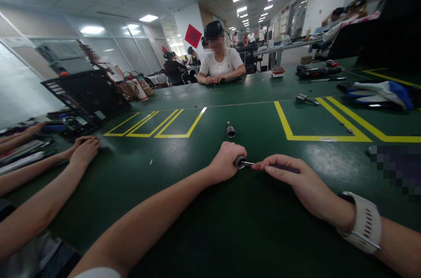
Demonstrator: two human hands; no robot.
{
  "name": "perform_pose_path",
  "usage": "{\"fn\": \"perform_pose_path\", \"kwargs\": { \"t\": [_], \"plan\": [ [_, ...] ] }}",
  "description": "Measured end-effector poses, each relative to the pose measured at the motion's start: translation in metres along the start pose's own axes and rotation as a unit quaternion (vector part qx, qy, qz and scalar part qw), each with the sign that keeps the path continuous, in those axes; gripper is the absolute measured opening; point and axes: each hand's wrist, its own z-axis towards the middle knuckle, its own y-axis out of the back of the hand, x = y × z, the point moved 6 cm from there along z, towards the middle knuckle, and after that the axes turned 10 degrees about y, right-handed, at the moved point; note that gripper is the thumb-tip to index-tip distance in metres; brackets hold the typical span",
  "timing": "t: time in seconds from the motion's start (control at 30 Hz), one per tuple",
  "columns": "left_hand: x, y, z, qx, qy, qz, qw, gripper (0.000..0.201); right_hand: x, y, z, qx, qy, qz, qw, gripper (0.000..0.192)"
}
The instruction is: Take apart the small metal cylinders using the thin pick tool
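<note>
My left hand is closed around a short metal socket, its round open end turned to the right. In my right hand is a thin screwdriver with a dark handle, pinched between thumb and fingers. The screwdriver's shaft points left and its tip is at the socket's mouth; how deep it goes in is hidden. A second metal socket with a narrow shank stands on the table just beyond my left hand. Farther right, a larger socket with a shank lies on its side near yellow tape.
The green table carries yellow tape outlines. Blue-and-white gloves, a dark tool and a small red-topped box lie at the right. A co-worker's hands rest at the left, near a black panel. Another person sits opposite.
</note>
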Motion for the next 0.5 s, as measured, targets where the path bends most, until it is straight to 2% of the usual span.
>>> {"fn": "perform_pose_path", "kwargs": {
  "t": [0.2,0.5],
  "plan": [
    [-0.004,0.002,-0.002,-0.003,0.017,0.053,0.998,0.012,0.002,0.000,0.001,0.012,0.005,-0.062,0.998,0.022],
    [-0.011,0.004,-0.005,-0.011,0.048,0.118,0.992,0.011,0.010,0.001,-0.006,-0.004,0.023,-0.121,0.992,0.021]
  ]
}}
